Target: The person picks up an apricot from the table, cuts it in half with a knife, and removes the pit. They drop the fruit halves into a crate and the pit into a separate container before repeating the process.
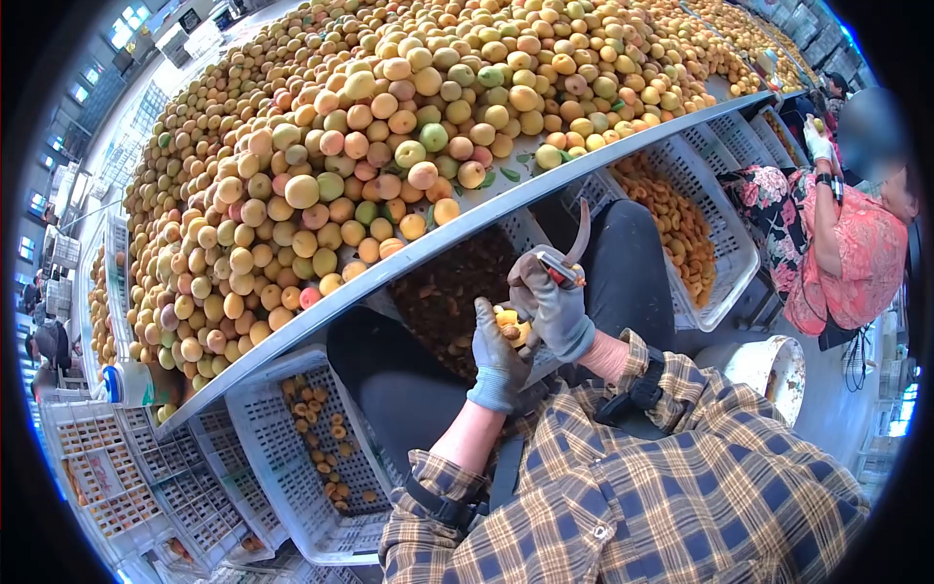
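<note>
Gripping an apricot [513, 326] in my left hand [496, 365], I have it cupped in the gloved fingers with its open side turned up, which I judge leaves the flesh free for the blade. My right hand [556, 310] is clenched round a knife [580, 236]. The curved blade points up and away from the fruit, and the handle end sits close against it. The two hands touch, right just above left, so the apricot lies between them, over my lap and just below the edge of the desk [438, 238].

The desk carries a heap [321, 185] of whole fruit, near enough to reach, I think. Under its edge a left crate [263, 457] holds halves, dark pits [448, 292] lie beneath my hands, and a right crate [730, 234] holds more halves. I judge they stand there so pieces can drop straight down. A co-worker [846, 253] sits well apart on my right.
</note>
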{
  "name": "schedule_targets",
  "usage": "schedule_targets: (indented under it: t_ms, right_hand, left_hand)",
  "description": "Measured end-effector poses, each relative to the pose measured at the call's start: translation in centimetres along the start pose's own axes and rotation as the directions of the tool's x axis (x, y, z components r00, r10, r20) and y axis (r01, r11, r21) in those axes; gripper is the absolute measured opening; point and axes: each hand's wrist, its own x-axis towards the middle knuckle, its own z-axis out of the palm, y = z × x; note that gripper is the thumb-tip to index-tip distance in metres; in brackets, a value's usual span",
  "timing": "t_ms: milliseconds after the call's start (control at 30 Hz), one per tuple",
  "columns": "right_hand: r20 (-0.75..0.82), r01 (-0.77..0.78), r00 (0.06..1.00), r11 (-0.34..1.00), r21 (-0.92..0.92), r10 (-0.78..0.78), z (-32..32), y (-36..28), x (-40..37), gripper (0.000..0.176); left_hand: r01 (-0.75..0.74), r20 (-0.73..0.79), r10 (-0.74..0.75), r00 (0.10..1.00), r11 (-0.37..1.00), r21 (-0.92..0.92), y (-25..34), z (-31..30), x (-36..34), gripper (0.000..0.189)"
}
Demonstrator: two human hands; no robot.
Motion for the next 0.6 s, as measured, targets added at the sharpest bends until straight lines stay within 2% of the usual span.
schedule_targets:
  t_ms: [100,133,167,233,267,333,367,433,467,500,533,567,600]
  right_hand:
    - [0.019,-0.003,1.000,0.999,-0.035,0.003,0.0,0.5,-0.1,0.025]
    - [0.051,0.061,0.997,0.988,-0.140,-0.055,0.3,0.4,-0.3,0.024]
    - [0.086,0.127,0.990,0.962,-0.240,-0.109,0.5,0.4,-0.5,0.024]
    - [0.107,0.171,0.984,0.944,-0.283,-0.146,0.8,0.6,-0.5,0.023]
    - [0.131,0.217,0.974,0.921,-0.323,-0.183,1.0,0.7,-0.4,0.023]
    - [0.148,0.236,0.970,0.904,-0.356,-0.195,1.4,0.8,-0.2,0.022]
    - [0.081,0.166,0.985,0.952,-0.258,-0.150,1.4,1.2,0.0,0.022]
    - [-0.056,-0.016,0.998,1.000,-0.010,0.016,1.0,1.9,0.6,0.021]
    - [-0.062,-0.012,0.998,1.000,-0.004,0.012,0.5,2.4,0.8,0.021]
    - [-0.055,-0.072,0.996,0.994,0.086,0.077,0.3,2.2,1.0,0.021]
    - [-0.040,-0.129,0.990,0.976,0.173,0.138,0.2,2.0,1.3,0.021]
    - [-0.053,-0.047,0.997,0.984,0.172,0.057,0.6,2.1,0.8,0.019]
    - [-0.002,0.231,0.972,0.960,-0.160,-0.234,1.6,1.8,0.6,0.013]
  left_hand:
    - [-0.002,-0.019,0.003,1.000,1.000,0.031,-0.1,-0.3,-0.3,0.051]
    - [-0.003,-0.021,0.004,1.000,1.000,0.028,-0.2,0.0,-0.5,0.051]
    - [-0.082,-0.011,0.082,0.997,0.995,0.061,-0.3,0.2,-0.7,0.050]
    - [-0.238,0.054,0.233,0.971,0.957,0.167,-0.4,-0.2,-0.6,0.047]
    - [-0.234,0.052,0.229,0.972,0.957,0.169,-0.7,-0.3,-0.5,0.047]
    - [-0.360,0.015,0.362,0.932,0.919,0.164,-1.0,0.3,-0.6,0.046]
    - [-0.393,-0.021,0.411,0.912,0.885,0.251,-1.0,0.4,-0.8,0.047]
    - [-0.363,-0.054,0.384,0.922,0.903,0.228,-0.8,0.4,-1.0,0.048]
    - [-0.338,-0.087,0.361,0.929,0.919,0.202,-0.6,0.4,-1.1,0.049]
    - [-0.370,-0.088,0.408,0.909,0.884,0.285,-0.2,1.4,-1.8,0.050]
    - [-0.371,-0.080,0.409,0.909,0.882,0.291,-0.3,1.2,-1.6,0.050]
    - [-0.433,-0.050,0.499,0.865,0.793,0.429,-0.7,0.7,-1.3,0.049]
    - [-0.481,-0.005,0.580,0.815,0.680,0.553,-0.5,1.2,-1.4,0.049]
